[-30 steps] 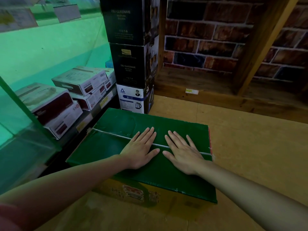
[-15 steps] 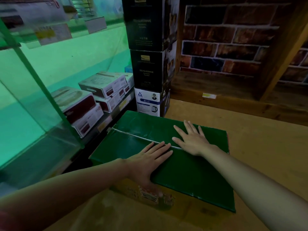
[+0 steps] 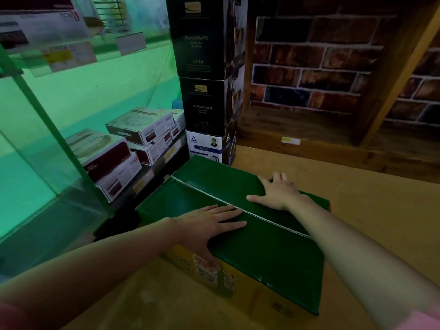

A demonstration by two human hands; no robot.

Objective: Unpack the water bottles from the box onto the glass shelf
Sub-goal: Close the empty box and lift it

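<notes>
The hands are sliding apart on the shut box (image 3: 273,253): left hand (image 3: 209,222) flat near the front edge, right hand (image 3: 277,192) flat farther back, getting ready to open it.

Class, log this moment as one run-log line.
green-topped cardboard box: flaps closed | left hand: flat on near flap | right hand: flat on far flap | bottles: unseen

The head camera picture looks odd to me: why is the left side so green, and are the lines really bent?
In the head view, the green cast comes from the glass shelf panels on the left, which also carry pale reflections. The wide-angle lens bows the stacked black cartons and brick wall. The corners darken, the arms blur near the lower edge, and the hands on the box stay fairly sharp.
</notes>
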